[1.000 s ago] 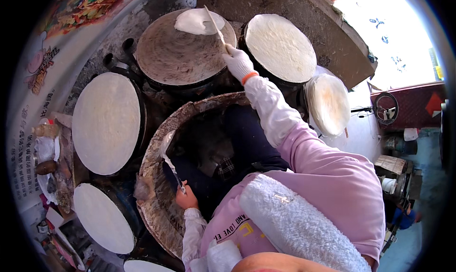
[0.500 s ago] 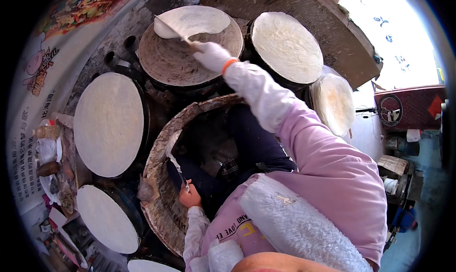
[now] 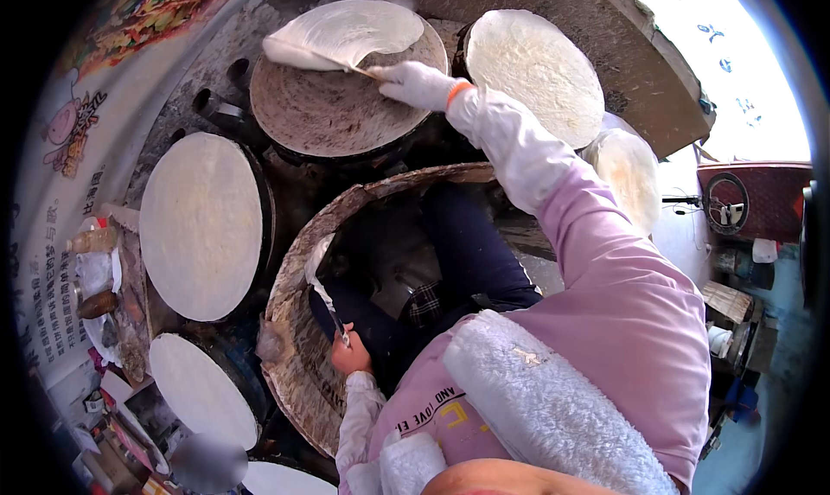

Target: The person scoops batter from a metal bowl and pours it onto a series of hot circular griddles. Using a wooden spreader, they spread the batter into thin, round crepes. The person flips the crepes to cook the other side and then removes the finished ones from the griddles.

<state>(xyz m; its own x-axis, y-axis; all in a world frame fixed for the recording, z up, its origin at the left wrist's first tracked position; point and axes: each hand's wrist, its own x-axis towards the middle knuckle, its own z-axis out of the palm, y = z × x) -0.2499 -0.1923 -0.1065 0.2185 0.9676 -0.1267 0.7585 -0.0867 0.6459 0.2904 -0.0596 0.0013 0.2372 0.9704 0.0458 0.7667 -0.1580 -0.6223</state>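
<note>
A white glove with an orange cuff covers my right hand point(image 3: 421, 85), which is closed round the handle of a thin batter spreader point(image 3: 353, 67). The spreader's blade end lies at the left of a patch of wet white batter point(image 3: 367, 21), which covers the far part of a round griddle point(image 3: 337, 119). The near part of that griddle is bare and brownish. My bare left hand point(image 3: 350, 354) is low by my lap, its fingers wrapped round the handle of a long batter-smeared tool point(image 3: 321, 279). Its tip points up and away; I cannot tell its exact kind.
A thin pancake point(image 3: 534, 76) covers the griddle at far right, beside stacked pancakes point(image 3: 629, 179). More covered griddles stand left: a large pancake point(image 3: 203, 227) and a smaller one point(image 3: 206, 391). A rough curved rim point(image 3: 290, 279) surrounds my legs. Dark pipes point(image 3: 220, 113) stick out near the griddles.
My right hand has moved slightly right and up with the spreader. The batter now reaches further left on the griddle and shows curved streaks. My left hand keeps its hold; the view has shifted slightly.
</note>
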